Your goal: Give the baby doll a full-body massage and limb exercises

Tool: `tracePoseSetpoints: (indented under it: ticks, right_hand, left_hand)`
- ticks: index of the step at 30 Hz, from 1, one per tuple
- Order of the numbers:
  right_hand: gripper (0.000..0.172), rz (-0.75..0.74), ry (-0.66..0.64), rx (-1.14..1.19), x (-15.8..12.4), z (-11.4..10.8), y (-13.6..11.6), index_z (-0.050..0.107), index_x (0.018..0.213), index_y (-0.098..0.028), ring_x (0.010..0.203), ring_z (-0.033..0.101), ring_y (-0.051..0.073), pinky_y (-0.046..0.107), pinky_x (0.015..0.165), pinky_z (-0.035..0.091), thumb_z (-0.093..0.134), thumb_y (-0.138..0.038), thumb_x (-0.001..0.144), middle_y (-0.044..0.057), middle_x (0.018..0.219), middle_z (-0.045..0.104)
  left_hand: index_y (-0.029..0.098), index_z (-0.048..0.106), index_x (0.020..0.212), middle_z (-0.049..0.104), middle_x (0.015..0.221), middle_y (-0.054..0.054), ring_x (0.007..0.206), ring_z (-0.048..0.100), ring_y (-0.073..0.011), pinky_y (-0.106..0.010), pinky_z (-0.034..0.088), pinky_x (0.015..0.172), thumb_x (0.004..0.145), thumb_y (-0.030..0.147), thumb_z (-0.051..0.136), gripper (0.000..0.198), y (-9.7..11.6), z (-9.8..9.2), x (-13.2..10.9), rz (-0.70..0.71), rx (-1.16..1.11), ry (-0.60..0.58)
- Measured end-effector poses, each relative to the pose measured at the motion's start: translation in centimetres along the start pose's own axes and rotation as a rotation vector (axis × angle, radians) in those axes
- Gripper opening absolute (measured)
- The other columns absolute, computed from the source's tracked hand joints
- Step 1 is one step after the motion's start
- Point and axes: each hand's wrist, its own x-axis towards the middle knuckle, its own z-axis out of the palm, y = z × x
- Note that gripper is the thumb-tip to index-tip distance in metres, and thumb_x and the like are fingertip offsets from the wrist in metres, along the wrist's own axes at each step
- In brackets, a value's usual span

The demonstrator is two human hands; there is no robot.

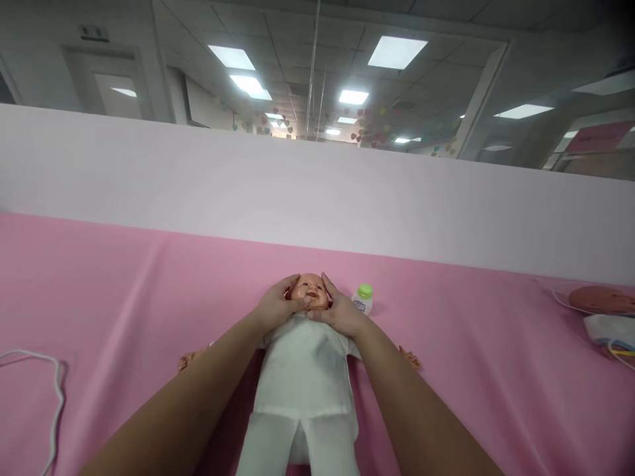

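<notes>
A baby doll (pixel 307 370) in a white top and white trousers lies on its back on a pink sheet (pixel 149 304). Its head points away from me and its arms stretch out to both sides. My left hand (pixel 280 305) cups the left side of the doll's head, the thumb by the chin. On the other side, my right hand (pixel 340 309) holds the head the same way, thumb near the chin and fingers along the cheek. The fingertips behind the head are partly hidden. Just right of my right hand stands a small clear bottle with a green cap (pixel 364 299).
A white cord (pixel 57 390) lies at the left. At the right edge are a brown, skin-toned object (pixel 598 299) in clear wrap and a white cloth item (pixel 610 329). Behind the sheet rises a low white wall (pixel 297 192) with glass above it.
</notes>
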Motion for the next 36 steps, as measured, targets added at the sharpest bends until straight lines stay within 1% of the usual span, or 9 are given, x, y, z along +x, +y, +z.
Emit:
tracePoseSetpoints:
  ticks: [4, 7, 12, 16, 19, 22, 26, 31, 36]
  right_hand:
    - [0.109, -0.013, 0.203, -0.111, 1.0, 1.1, 0.1, 0.026, 0.165, -0.028, 0.131, 0.062, 0.029, 0.044, 0.114, 0.046, 0.086, -0.049, 0.076, 0.009, 0.147, 0.062]
    - [0.097, -0.022, 0.287, -0.174, 1.8, 1.7, 0.9, 0.035, 0.162, -0.028, 0.127, 0.065, 0.031, 0.046, 0.109, 0.05, 0.081, -0.052, 0.08, 0.009, 0.141, 0.067]
    - [0.102, -0.114, 0.272, 0.011, 2.5, 2.0, 2.4, 0.041, 0.158, -0.034, 0.131, 0.063, 0.03, 0.046, 0.113, 0.048, 0.088, -0.056, 0.07, 0.005, 0.147, 0.062]
    - [0.098, -0.187, 0.258, 0.159, 3.1, 2.3, 3.3, 0.046, 0.15, -0.032, 0.127, 0.065, 0.029, 0.045, 0.108, 0.053, 0.092, -0.052, 0.066, 0.006, 0.144, 0.063]
    - [0.096, -0.227, 0.258, 0.21, 3.3, 2.6, 3.5, 0.047, 0.147, -0.03, 0.126, 0.065, 0.028, 0.044, 0.108, 0.053, 0.093, -0.049, 0.065, 0.007, 0.142, 0.064]
    - [0.1, -0.204, 0.254, 0.213, 3.1, 2.7, 3.3, 0.045, 0.152, -0.03, 0.13, 0.062, 0.029, 0.045, 0.112, 0.05, 0.093, -0.048, 0.065, 0.008, 0.146, 0.061]
    - [0.106, -0.172, 0.209, 0.234, 2.4, 2.6, 2.7, 0.041, 0.157, -0.032, 0.133, 0.06, 0.028, 0.044, 0.115, 0.048, 0.094, -0.045, 0.065, 0.006, 0.15, 0.059]
    - [0.105, -0.149, 0.2, 0.217, 2.1, 2.0, 2.7, 0.043, 0.156, -0.033, 0.135, 0.058, 0.029, 0.047, 0.116, 0.047, 0.093, -0.039, 0.065, 0.005, 0.154, 0.055]
    - [0.098, -0.155, 0.09, 0.296, 1.9, 1.1, 2.9, 0.041, 0.158, -0.035, 0.144, 0.051, 0.027, 0.045, 0.12, 0.043, 0.089, -0.043, 0.073, 0.003, 0.162, 0.046]
  left_hand:
    - [0.022, 0.052, 0.151, 0.063, 0.147, -0.011, 0.134, 0.06, -0.033, -0.045, 0.046, 0.115, 0.086, 0.054, 0.072, 0.076, -0.5, 0.3, 0.6, 0.082, 0.195, 0.091]
    - [0.023, 0.052, 0.152, 0.063, 0.147, -0.009, 0.137, 0.058, -0.0326, -0.045, 0.043, 0.117, 0.089, 0.051, 0.066, 0.07, -1.0, 0.3, 0.8, 0.086, 0.332, 0.161]
    - [0.02, 0.049, 0.153, 0.06, 0.151, -0.011, 0.137, 0.057, -0.0328, -0.044, 0.046, 0.114, 0.084, 0.049, 0.071, 0.078, -2.4, 0.2, 1.2, 0.1, 0.307, 0.184]
    - [0.02, 0.051, 0.147, 0.065, 0.143, -0.015, 0.126, 0.066, -0.0325, -0.045, 0.052, 0.107, 0.08, 0.052, 0.077, 0.08, -3.3, 0.2, 1.5, 0.089, 0.207, 0.17]
    - [0.021, 0.05, 0.148, 0.063, 0.145, -0.015, 0.125, 0.065, -0.0325, -0.047, 0.052, 0.107, 0.078, 0.055, 0.079, 0.083, -3.6, 0.2, 1.5, 0.087, 0.194, 0.153]
    - [0.023, 0.05, 0.15, 0.062, 0.146, -0.014, 0.126, 0.065, -0.0324, -0.047, 0.052, 0.108, 0.079, 0.056, 0.079, 0.084, -3.6, 0.1, 1.2, 0.106, 0.194, 0.147]
    - [0.023, 0.051, 0.15, 0.069, 0.137, -0.013, 0.122, 0.068, -0.0325, -0.047, 0.053, 0.108, 0.077, 0.057, 0.081, 0.086, -3.4, 0.1, 0.8, 0.087, 0.176, 0.146]
    - [0.022, 0.051, 0.152, 0.067, 0.141, -0.015, 0.124, 0.067, -0.0342, -0.05, 0.051, 0.109, 0.072, 0.055, 0.087, 0.094, -3.6, -0.1, 0.9, 0.057, 0.132, 0.153]
    - [0.018, 0.053, 0.151, 0.073, 0.131, -0.016, 0.123, 0.068, -0.0356, -0.05, 0.052, 0.109, 0.064, 0.055, 0.092, 0.102, -3.8, -0.7, 1.1, 0.037, -0.056, 0.089]
